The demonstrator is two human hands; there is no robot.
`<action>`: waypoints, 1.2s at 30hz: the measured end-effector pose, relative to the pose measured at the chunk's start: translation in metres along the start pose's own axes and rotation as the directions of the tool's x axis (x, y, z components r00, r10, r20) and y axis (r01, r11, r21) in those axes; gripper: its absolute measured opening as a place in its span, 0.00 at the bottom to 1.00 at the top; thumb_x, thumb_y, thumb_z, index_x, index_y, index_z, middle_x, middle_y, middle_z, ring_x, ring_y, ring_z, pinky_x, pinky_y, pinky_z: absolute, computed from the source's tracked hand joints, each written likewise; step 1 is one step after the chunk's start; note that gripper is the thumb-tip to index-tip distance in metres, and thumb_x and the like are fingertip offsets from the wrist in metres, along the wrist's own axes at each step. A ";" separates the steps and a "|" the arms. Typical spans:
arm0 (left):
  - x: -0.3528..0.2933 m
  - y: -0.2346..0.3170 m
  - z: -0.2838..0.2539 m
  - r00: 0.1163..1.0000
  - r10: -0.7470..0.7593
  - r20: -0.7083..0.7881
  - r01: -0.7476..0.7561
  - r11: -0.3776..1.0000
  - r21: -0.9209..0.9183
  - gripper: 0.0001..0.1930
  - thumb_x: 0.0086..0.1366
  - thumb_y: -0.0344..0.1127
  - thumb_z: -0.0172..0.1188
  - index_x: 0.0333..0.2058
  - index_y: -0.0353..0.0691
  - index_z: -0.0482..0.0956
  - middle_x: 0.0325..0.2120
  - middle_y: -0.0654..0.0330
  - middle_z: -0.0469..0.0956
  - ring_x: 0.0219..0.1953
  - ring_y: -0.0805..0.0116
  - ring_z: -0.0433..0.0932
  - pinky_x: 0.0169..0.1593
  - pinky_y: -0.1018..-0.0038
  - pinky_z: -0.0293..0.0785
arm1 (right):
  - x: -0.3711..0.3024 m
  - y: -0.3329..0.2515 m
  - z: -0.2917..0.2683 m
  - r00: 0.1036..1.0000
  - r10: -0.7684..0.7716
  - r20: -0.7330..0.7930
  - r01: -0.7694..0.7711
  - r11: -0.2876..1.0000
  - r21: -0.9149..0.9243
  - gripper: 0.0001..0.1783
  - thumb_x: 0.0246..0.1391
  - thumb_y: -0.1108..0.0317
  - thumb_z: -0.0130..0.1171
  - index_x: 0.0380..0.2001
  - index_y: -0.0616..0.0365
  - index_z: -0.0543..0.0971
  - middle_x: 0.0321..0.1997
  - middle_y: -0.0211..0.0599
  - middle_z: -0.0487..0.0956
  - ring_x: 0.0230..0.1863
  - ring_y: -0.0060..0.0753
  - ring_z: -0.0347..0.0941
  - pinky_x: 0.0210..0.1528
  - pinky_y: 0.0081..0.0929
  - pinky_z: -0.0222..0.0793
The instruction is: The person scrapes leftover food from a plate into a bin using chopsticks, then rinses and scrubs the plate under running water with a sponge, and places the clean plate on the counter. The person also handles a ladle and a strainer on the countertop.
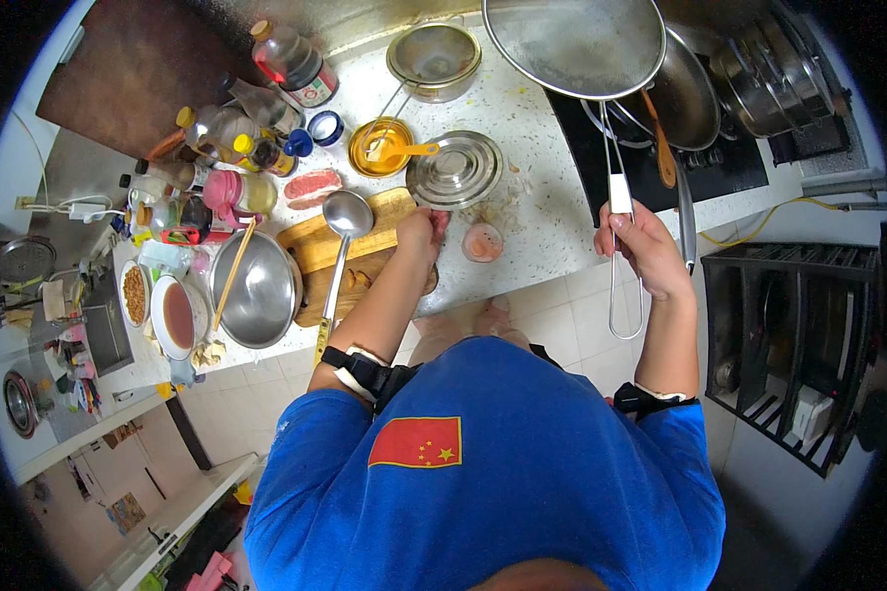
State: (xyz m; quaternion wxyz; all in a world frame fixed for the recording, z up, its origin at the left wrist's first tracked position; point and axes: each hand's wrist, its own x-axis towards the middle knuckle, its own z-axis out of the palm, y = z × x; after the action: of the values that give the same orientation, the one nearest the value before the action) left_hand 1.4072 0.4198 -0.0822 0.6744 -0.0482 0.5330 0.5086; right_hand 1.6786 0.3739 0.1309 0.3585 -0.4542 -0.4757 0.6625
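Observation:
My right hand (646,246) is closed around the white-and-wire handle of a large round mesh strainer (577,44), whose basket is raised toward the stove side. My left hand (421,233) is curled at the right edge of a wooden cutting board (389,209); its inner fingers are hidden, so what it may hold does not show. Just beyond it lies a round metal lid (454,169). A ladle (348,213) lies across the board, handle toward me. Right of my left hand sits a small dish of something pinkish (483,242).
A metal bowl (256,289) with chopsticks (235,274) stands left of the board. Behind it are a meat piece (312,188), a yellow bowl (380,163), a sieve over a pot (434,57) and several bottles (294,64). At right, a wok (685,94) and wooden spatula (664,148) occupy the stove.

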 end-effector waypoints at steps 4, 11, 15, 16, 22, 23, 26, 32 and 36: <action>-0.017 -0.001 0.004 1.000 0.009 -0.008 -0.009 0.997 0.071 0.05 0.57 0.24 0.42 0.32 0.34 0.68 0.24 0.58 0.71 0.23 0.69 0.71 0.26 0.79 0.73 | -0.005 -0.002 -0.008 1.000 0.016 0.006 -0.015 0.999 -0.038 0.08 0.55 0.66 0.45 0.32 0.59 0.68 0.20 0.29 0.69 0.25 0.22 0.65 0.34 0.20 0.61; 0.005 -0.005 0.004 0.996 0.089 -0.004 -0.087 0.981 0.175 0.06 0.56 0.22 0.42 0.33 0.34 0.67 0.23 0.57 0.71 0.22 0.70 0.71 0.25 0.79 0.73 | -0.009 0.004 -0.016 0.999 0.050 0.020 -0.051 0.998 0.029 0.08 0.55 0.66 0.45 0.32 0.59 0.68 0.20 0.30 0.69 0.26 0.23 0.65 0.34 0.21 0.61; 0.015 -0.006 0.000 0.994 0.094 0.046 -0.103 0.959 0.265 0.06 0.58 0.25 0.44 0.34 0.33 0.68 0.23 0.57 0.71 0.21 0.70 0.72 0.25 0.80 0.72 | -0.007 0.002 -0.005 0.998 0.032 0.053 -0.036 0.996 0.078 0.08 0.55 0.65 0.45 0.32 0.59 0.68 0.20 0.29 0.69 0.27 0.23 0.65 0.34 0.20 0.61; 0.013 -0.005 0.001 0.994 0.095 0.054 -0.107 0.954 0.282 0.06 0.59 0.26 0.45 0.34 0.33 0.68 0.24 0.57 0.72 0.21 0.70 0.72 0.24 0.80 0.72 | -0.006 0.000 -0.001 0.998 0.016 0.057 -0.020 0.997 0.075 0.09 0.54 0.64 0.46 0.31 0.59 0.68 0.19 0.29 0.68 0.26 0.23 0.65 0.33 0.20 0.60; -0.065 0.028 0.011 0.926 0.261 0.271 -0.374 0.560 0.739 0.11 0.62 0.35 0.47 0.37 0.33 0.69 0.30 0.57 0.74 0.29 0.74 0.74 0.30 0.81 0.71 | 0.000 -0.013 0.033 0.998 -0.011 0.066 0.007 0.998 0.065 0.12 0.54 0.60 0.48 0.30 0.58 0.68 0.20 0.29 0.68 0.28 0.24 0.66 0.35 0.19 0.61; -0.088 0.038 0.010 0.891 0.271 0.364 -0.451 0.619 0.643 0.13 0.63 0.38 0.46 0.38 0.32 0.69 0.32 0.56 0.74 0.31 0.72 0.74 0.32 0.80 0.71 | 0.003 -0.014 0.042 0.996 -0.012 0.090 0.007 0.999 0.053 0.12 0.54 0.60 0.47 0.31 0.58 0.69 0.21 0.30 0.69 0.29 0.23 0.66 0.36 0.19 0.62; -0.155 0.062 0.006 0.765 0.082 0.639 -0.455 0.770 0.446 0.19 0.63 0.45 0.43 0.39 0.32 0.68 0.34 0.55 0.74 0.35 0.67 0.73 0.39 0.75 0.70 | 0.021 -0.009 0.083 0.992 -0.039 0.116 0.040 0.999 -0.004 0.12 0.55 0.60 0.47 0.35 0.58 0.70 0.27 0.30 0.72 0.32 0.21 0.67 0.39 0.20 0.63; -0.216 0.074 0.007 0.687 -0.009 0.726 -0.278 0.920 0.275 0.21 0.64 0.48 0.40 0.43 0.35 0.65 0.33 0.54 0.73 0.34 0.66 0.75 0.38 0.73 0.72 | 0.072 0.019 0.168 0.972 -0.214 0.094 0.220 0.974 -0.050 0.14 0.54 0.61 0.49 0.38 0.60 0.70 0.34 0.32 0.74 0.37 0.19 0.68 0.39 0.17 0.64; -0.208 0.089 -0.002 0.715 0.010 0.699 -0.301 0.906 0.296 0.14 0.62 0.45 0.46 0.37 0.40 0.65 0.21 0.61 0.69 0.19 0.73 0.70 0.23 0.78 0.69 | 0.092 0.031 0.184 0.969 -0.173 0.175 0.199 0.969 -0.144 0.14 0.55 0.61 0.47 0.38 0.61 0.69 0.28 0.29 0.71 0.31 0.17 0.67 0.33 0.17 0.64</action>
State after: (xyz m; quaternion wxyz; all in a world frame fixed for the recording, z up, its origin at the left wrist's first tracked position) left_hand 1.3580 0.3291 0.1187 0.7717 0.3230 0.3394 0.4300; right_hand 1.4737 0.3925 0.1022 0.3418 -0.3800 -0.5955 0.6198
